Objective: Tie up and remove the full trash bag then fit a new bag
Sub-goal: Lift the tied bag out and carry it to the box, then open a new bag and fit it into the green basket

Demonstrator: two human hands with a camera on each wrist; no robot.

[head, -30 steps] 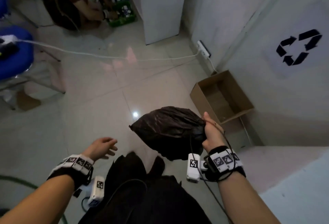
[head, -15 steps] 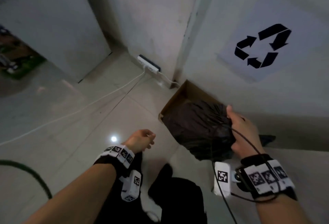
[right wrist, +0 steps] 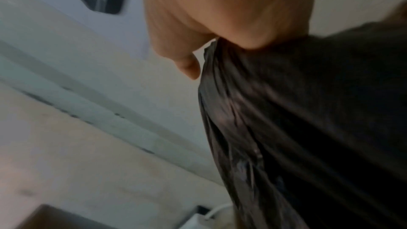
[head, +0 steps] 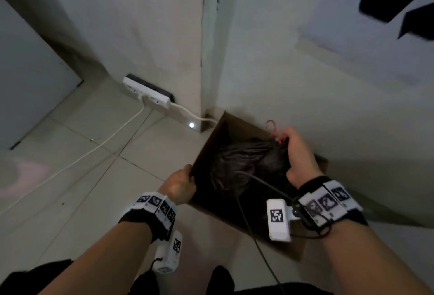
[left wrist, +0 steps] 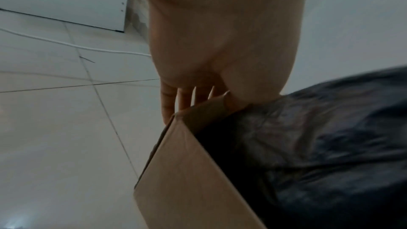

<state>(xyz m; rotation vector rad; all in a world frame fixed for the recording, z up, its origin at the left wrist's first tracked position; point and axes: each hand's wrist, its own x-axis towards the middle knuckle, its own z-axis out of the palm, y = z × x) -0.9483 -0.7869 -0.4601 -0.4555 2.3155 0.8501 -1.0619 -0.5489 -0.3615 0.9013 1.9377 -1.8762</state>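
A brown cardboard box (head: 293, 245) stands on the floor against the wall. Inside it sits a crumpled black trash bag (head: 244, 161), also seen as the bag (left wrist: 330, 145) in the left wrist view and the bag (right wrist: 308, 128) in the right wrist view. My right hand (head: 297, 151) grips the gathered top of the bag, where a red tie (head: 272, 128) sticks up. My left hand (head: 182, 183) holds the box's left rim, thumb inside and fingers (left wrist: 169, 104) outside the cardboard wall (left wrist: 187, 171).
A white power strip (head: 146, 91) lies by the wall corner, its white cable (head: 94, 149) running left across the tiled floor. A black recycling sign (head: 399, 6) is on the wall above the box. A dark cable (head: 258, 243) hangs from my right wrist over the box.
The bag has gone from hanging in the air down into the box. My left hand moved right from empty air and took hold of the box rim. The view tilted toward the corner.
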